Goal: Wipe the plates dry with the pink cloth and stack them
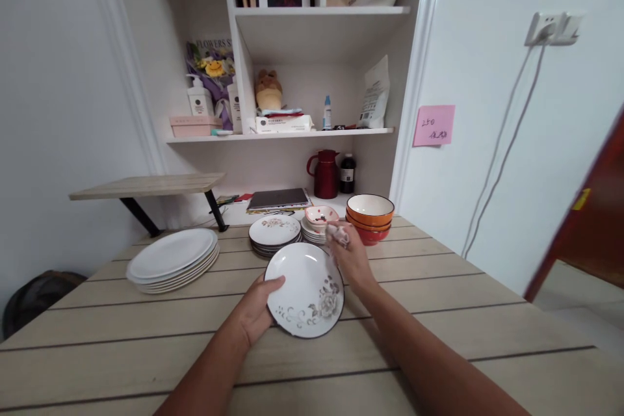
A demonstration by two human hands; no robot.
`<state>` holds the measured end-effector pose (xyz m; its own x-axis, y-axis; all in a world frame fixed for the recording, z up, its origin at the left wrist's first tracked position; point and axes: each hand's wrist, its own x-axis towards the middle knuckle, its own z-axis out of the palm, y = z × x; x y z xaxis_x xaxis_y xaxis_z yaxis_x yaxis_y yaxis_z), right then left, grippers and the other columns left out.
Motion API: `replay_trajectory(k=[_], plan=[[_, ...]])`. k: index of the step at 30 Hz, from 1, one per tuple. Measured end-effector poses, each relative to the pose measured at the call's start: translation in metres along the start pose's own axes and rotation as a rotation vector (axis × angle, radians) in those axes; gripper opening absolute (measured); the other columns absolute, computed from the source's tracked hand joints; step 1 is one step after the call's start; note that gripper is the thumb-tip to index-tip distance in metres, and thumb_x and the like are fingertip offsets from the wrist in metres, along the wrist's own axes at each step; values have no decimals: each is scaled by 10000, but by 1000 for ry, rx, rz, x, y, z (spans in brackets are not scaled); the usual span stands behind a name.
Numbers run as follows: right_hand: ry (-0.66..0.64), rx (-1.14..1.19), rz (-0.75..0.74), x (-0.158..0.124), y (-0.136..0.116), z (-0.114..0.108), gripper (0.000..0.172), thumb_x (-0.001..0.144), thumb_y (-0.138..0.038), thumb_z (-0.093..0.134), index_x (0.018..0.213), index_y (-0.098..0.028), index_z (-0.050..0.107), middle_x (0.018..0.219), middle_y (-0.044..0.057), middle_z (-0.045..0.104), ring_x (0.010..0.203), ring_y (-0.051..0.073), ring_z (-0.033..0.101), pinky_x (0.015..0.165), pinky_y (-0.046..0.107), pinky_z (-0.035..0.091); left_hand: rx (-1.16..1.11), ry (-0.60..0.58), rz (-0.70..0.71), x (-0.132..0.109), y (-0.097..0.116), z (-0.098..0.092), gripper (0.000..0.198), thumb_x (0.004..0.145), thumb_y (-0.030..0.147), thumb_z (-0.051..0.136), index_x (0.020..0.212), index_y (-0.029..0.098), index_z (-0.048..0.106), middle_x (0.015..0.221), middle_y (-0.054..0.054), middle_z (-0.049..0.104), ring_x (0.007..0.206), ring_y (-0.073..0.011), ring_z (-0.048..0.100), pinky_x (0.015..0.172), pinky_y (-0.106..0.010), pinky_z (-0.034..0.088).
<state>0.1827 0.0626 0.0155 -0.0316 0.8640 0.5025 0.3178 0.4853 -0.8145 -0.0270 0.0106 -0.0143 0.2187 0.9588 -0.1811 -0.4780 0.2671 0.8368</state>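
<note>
My left hand [256, 312] grips the left rim of a white plate with a grey flower pattern [305, 289], held tilted above the wooden table [439, 312]. My right hand [348, 257] is at the plate's upper right rim, fingers closed on a small crumpled whitish thing, perhaps a cloth or tissue [337, 234]. Just behind the plate stand a stack of flowered plates [274, 234], a small pink bowl on saucers [320, 216] and stacked orange bowls [370, 214].
A stack of large white plates [171, 259] lies at the left. A red jug [325, 174], a dark bottle [348, 173] and a tablet [277, 199] sit at the back under white shelves. A wall with cables stands right.
</note>
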Motion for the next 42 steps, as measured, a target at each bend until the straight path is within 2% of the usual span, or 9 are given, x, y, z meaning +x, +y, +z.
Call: replay_trajectory(k=[6,11,14,17,21,24,30,36,42], plan=[[310,-143,-289,-6,-25,-10,285,879,-230,472,1139,-242,587,1134,101,535,1100,247,487,987,408,367,-2,20,-11,6,-4,-3,511,673,183,732,1165,94,628,871,-160,749,771,-294,706,736,-418,529],[-486,-519,-301,-26,-34,10,610,734,-249,676,1319,-336,527,1249,85,542,1208,309,420,1033,491,277,-18,-1,11,6,-2,3,457,659,132,703,1112,100,662,819,-130,752,704,-264,700,711,-377,519],[-703,-472,-221,-31,-30,12,954,683,-307,716,1500,-319,223,1432,111,425,1324,323,332,1088,518,215,-34,-20,19,5,-2,6,475,644,110,699,1118,117,669,871,-124,756,758,-264,706,747,-366,512],[-595,-315,-201,-29,-26,11,963,710,-117,592,1523,-280,101,1433,129,409,1264,253,421,1036,428,341,-48,-24,17,3,-1,7,452,660,129,705,1110,124,671,918,-132,753,782,-269,705,771,-381,510],[-500,-382,-196,-27,-26,16,483,726,-75,547,1186,-203,620,1168,114,522,1023,232,531,909,370,435,-62,-26,15,0,0,9,452,687,156,718,1133,124,655,914,-134,752,785,-273,702,783,-398,509],[-471,-485,-130,-31,-33,16,211,751,-124,557,884,-171,713,1019,96,500,912,219,528,827,344,446,-70,-33,9,-3,1,11,492,733,239,730,1200,132,621,936,-138,749,838,-281,700,817,-401,504],[-673,-365,-305,-44,-42,25,375,781,-93,498,1056,-267,685,987,42,519,855,168,527,780,273,430,-83,-62,0,-3,3,14,524,806,471,659,1208,138,614,1064,-146,725,978,-286,675,883,-386,489],[-448,-440,-249,-26,-22,32,541,771,-56,467,1286,-222,460,1203,69,578,1060,200,519,884,290,398,-85,-155,-38,1,2,11,649,800,605,581,1278,166,573,1127,-143,708,1077,-298,642,922,-399,469],[-466,-599,-151,-16,-18,-4,275,740,-61,478,950,-189,601,1013,72,568,836,181,515,690,269,358,-99,-156,-77,3,-1,6,694,828,613,532,1353,161,499,1202,-160,674,1151,-302,606,975,-431,439]])
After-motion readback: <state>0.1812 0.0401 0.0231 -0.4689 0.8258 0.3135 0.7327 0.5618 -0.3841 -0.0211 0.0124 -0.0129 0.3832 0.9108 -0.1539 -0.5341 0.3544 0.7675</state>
